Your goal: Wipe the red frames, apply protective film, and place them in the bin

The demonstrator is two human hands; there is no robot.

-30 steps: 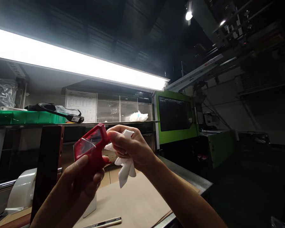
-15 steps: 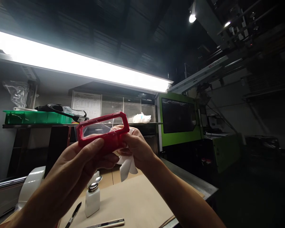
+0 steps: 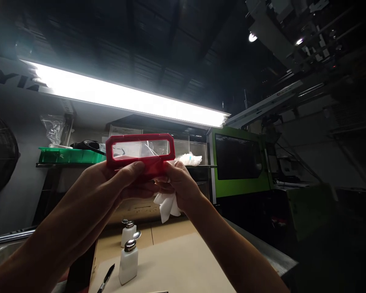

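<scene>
A red plastic frame with a clear window point(image 3: 154, 167) is held up at shelf height, its window facing me. My left hand point(image 3: 118, 183) grips it from below on the left, thumb on the front face and fingers behind. At the lower right corner of the frame, my right hand point(image 3: 183, 185) is closed on a crumpled white wipe point(image 3: 168, 208) that hangs beneath the fingers. The thumb of that hand touches the frame's edge. Part of the right fingers is hidden behind the red piece.
Two white pump bottles with metal caps, a nearer one point(image 3: 128, 264) and a farther one point(image 3: 128, 236), stand on the tan bench point(image 3: 176, 260). A black pen point(image 3: 106, 277) lies beside them. Behind are a shelf with a green tray point(image 3: 63, 156) and a green machine point(image 3: 240, 162).
The red frame has been turned level and its window now faces me more squarely. My view has shifted left and up. Both hands keep their hold.
</scene>
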